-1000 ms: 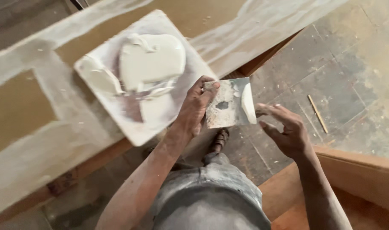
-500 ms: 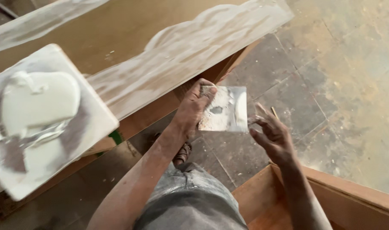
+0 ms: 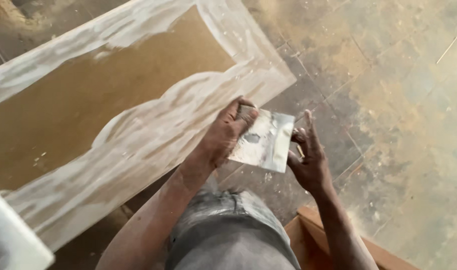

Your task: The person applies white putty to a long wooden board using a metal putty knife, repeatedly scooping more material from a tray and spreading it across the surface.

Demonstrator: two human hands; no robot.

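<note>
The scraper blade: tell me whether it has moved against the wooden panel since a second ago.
Yes. The scraper blade now sits off the wooden panel's corner, over the floor, between both hands.

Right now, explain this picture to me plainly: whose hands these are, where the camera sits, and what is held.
There is no machine here. The camera is worn on a person's head and looks down, so you see that person's own arms and lap from above. The left hand grips a flat metal blade, smeared with white filler, by one edge. The right hand touches the blade's opposite edge with its fingertips. To the left lies a brown wooden panel whose raised frame is coated in the same white filler. At the bottom left corner, the edge of a white board shows. Below everything is a dusty tiled floor, and a wooden edge sits near the right arm.
</note>
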